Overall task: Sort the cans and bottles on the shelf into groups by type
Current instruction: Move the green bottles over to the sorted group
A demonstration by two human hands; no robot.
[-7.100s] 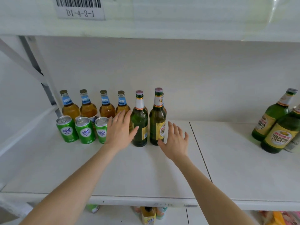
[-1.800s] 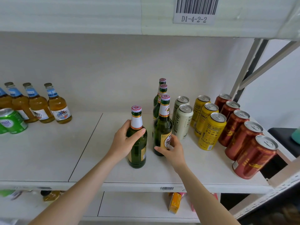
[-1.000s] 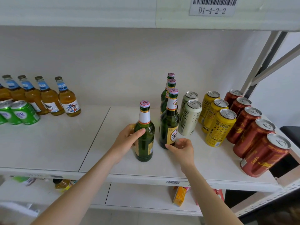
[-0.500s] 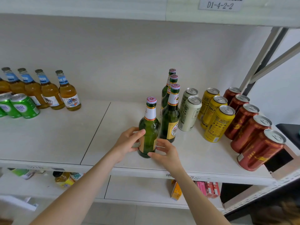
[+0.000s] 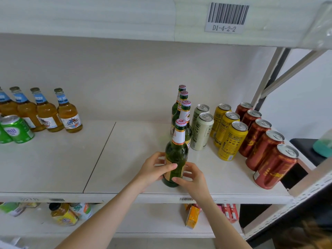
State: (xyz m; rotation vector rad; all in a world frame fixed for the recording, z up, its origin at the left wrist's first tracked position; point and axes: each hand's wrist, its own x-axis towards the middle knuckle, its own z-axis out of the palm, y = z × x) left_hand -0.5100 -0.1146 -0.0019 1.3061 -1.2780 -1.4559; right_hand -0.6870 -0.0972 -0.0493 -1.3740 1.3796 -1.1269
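While the green bottle [image 5: 177, 153] apparently rests on the shelf [image 5: 107, 168], left hand [image 5: 152, 171] and right hand [image 5: 192, 178] clasp it.

Upright green glass bottle [image 5: 176, 155], frontmost in a file [image 5: 185, 115] of four alike, just left of two pale cans [image 5: 202, 135].

The shelf [image 5: 53, 168] holds amber bottles [image 5: 69, 114] and green cans [image 5: 17, 129] at its left edge, green bottles [image 5: 186, 114] mid-right, then pale cans [image 5: 202, 133], yellow cans [image 5: 231, 141], red cans [image 5: 269, 168]
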